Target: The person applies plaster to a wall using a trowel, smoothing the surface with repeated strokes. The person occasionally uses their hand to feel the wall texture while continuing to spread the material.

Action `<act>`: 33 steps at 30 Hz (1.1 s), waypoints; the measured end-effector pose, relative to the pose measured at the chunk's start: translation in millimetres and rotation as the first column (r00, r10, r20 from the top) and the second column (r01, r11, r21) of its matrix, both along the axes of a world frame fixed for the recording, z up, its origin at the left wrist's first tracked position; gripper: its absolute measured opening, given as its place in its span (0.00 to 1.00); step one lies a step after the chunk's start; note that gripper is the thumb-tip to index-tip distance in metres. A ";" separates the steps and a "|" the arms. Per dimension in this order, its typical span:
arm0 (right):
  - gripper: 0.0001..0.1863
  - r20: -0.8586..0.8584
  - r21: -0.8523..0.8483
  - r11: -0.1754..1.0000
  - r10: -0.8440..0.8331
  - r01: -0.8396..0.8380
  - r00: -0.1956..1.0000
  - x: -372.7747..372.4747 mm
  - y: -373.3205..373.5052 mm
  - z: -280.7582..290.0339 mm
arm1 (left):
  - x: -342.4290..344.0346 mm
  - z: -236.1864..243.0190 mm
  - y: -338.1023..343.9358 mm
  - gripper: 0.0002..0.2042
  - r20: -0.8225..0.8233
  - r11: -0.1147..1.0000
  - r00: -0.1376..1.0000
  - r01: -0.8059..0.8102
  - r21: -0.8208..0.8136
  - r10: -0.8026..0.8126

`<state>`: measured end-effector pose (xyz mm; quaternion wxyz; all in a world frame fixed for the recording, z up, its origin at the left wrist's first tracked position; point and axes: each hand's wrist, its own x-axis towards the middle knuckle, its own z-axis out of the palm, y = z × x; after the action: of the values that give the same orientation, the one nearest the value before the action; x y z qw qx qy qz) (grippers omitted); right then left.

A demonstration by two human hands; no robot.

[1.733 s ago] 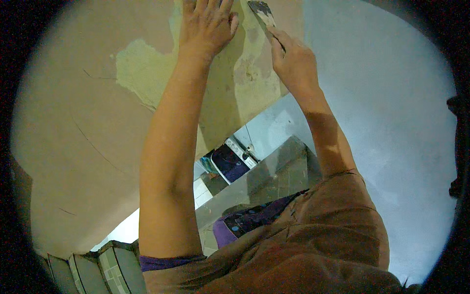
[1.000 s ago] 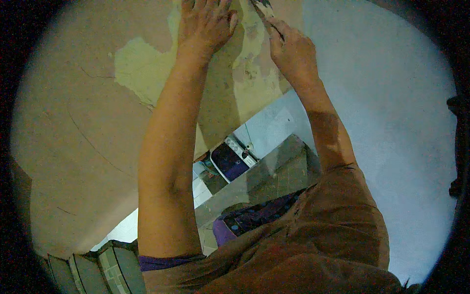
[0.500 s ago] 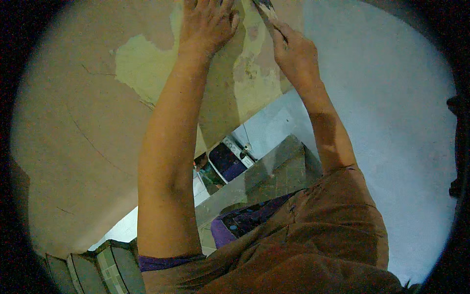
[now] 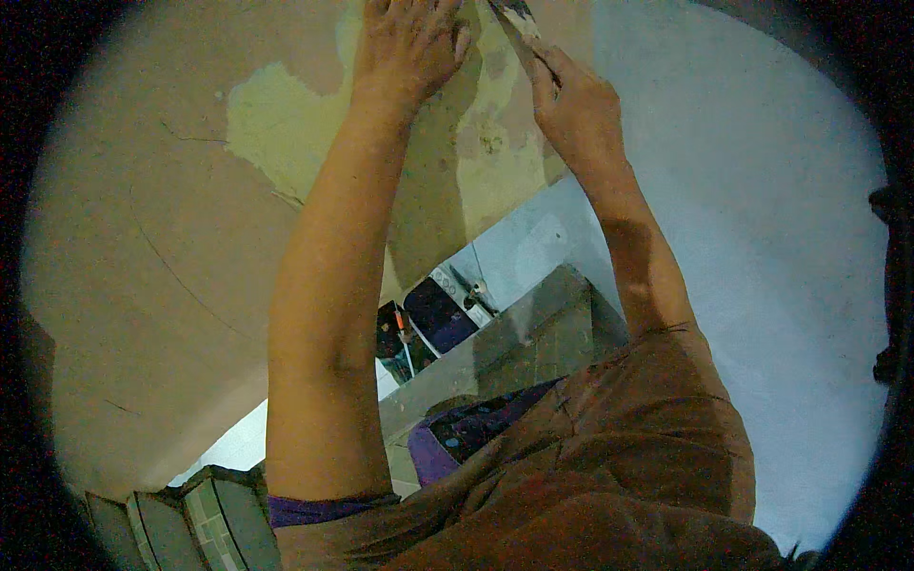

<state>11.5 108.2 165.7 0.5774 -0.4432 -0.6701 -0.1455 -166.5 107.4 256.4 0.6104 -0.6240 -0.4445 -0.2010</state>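
My left hand (image 4: 411, 49) rests against the wall (image 4: 190, 247) near the top edge of the view. Its fingers look stretched upward, with the tips cut off by the frame. To its right, my right hand (image 4: 581, 105) is closed round a thin, flat tool that looks like a scraper (image 4: 519, 21). The tool slants up and left toward the wall, and its upper end leaves the frame. Between and around the hands, the tan surface has come away in ragged yellow-green patches (image 4: 281, 128).
Below the wall's slanted lower edge, a white twin-tub-like washing machine (image 4: 438, 314) stands far down beside a grey tiled ledge (image 4: 533, 333). Tiled steps (image 4: 214, 519) lie at the lower left. A pale blue-grey wall (image 4: 762, 238) fills the right side.
Both hands stay nearly where they were, with only a slight shift of the view. Far below, beside the washing machine, the dark shape has changed and an orange-and-white stick now shows.
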 end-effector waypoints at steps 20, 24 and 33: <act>0.15 -0.031 0.135 0.990 0.054 -0.050 0.998 6.8 21.3 29.9 | -0.8 -2.9 0.2 0.32 0.002 1.000 1.000 -0.022 -0.003 0.022; 0.15 0.080 0.014 1.000 -0.016 0.015 0.997 10.8 -0.6 -7.2 | -0.5 -4.7 1.9 0.33 0.011 0.999 0.999 0.042 -0.007 -0.042; 0.18 0.074 0.058 0.998 0.035 -0.040 0.997 13.3 -24.9 -52.0 | -1.0 -3.1 0.9 0.32 -0.018 0.999 1.000 0.011 0.041 -0.010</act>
<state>24.8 83.3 113.7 0.5679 -0.4077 -0.6944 -0.1706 -167.5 108.3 253.3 0.6261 -0.6154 -0.4315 -0.2075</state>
